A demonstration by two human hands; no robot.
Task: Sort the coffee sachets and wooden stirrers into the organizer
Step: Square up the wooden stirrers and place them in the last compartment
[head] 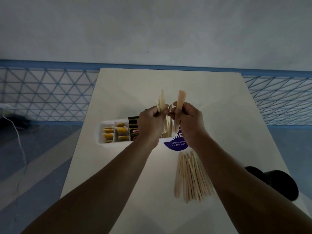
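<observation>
The white organizer [101,132] lies across the middle of the pale bench [128,186]. Its left compartments hold yellow coffee sachets [121,131], and a black sachet [133,130] stands in the next one. Just above the organizer's right end, the left grip [152,119] is curled round a small bundle of wooden stirrers [161,102], whose tips point up and away. Just beside it, the right grip [190,121] holds a second bundle [181,100] in the same way. Between the two grips, more upright stirrers [168,128] stand in the organizer's right compartment. A round purple sticker [177,144] with white lettering lies on the bench at the organizer's near right corner. Nearer than that, a loose pile of stirrers [190,178] fans out flat on the bench. A dark object [280,184] sits beyond the bench's right edge, well apart from the organizer. A white cable [20,146] trails over the floor far to the organizer's left.
</observation>
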